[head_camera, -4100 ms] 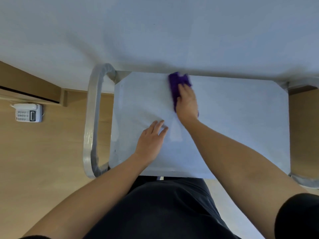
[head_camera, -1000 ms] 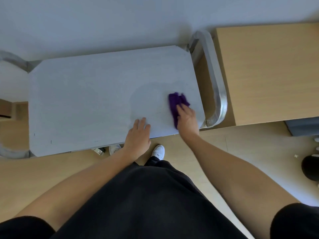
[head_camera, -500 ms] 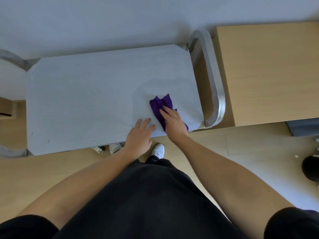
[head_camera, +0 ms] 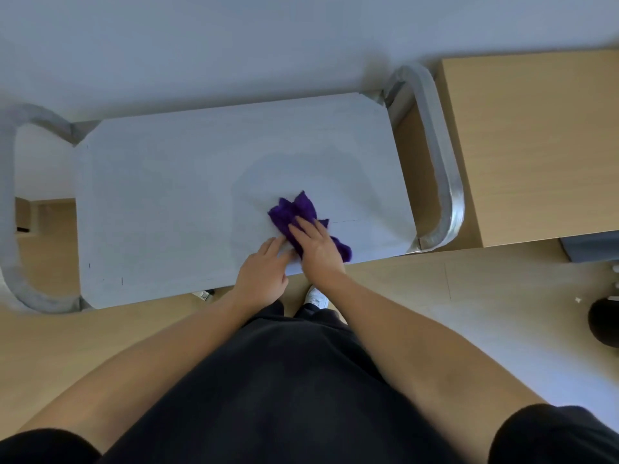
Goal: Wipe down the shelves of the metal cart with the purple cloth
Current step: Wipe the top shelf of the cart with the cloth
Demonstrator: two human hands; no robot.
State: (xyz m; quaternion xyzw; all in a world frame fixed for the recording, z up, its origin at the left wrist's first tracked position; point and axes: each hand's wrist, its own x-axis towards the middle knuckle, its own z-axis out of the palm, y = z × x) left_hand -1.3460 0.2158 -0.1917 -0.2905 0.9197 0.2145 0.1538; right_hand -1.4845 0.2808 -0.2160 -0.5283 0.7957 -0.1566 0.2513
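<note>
The metal cart's top shelf [head_camera: 167, 202] is a pale grey plate seen from above, with a curved metal handle at its right end [head_camera: 442, 182] and another at its left end [head_camera: 13, 209]. The purple cloth [head_camera: 294, 209] lies crumpled on the shelf near the front edge, right of the middle. My right hand [head_camera: 316, 246] presses flat on the cloth with straight fingers. My left hand [head_camera: 264, 272] rests on the shelf's front edge, its fingertips touching the right hand. A faint damp patch shows behind the cloth. Lower shelves are hidden.
A wooden cabinet top [head_camera: 536, 139] stands close to the cart's right handle. A white wall [head_camera: 268, 45] runs behind the cart. A dark round object [head_camera: 604, 323] lies on the wooden floor at the right edge. My white shoe [head_camera: 316, 296] shows under the shelf's front edge.
My right hand has slid the cloth leftward along the shelf's front part, away from the right handle and toward my left hand. The left hand has stayed on the front edge.
</note>
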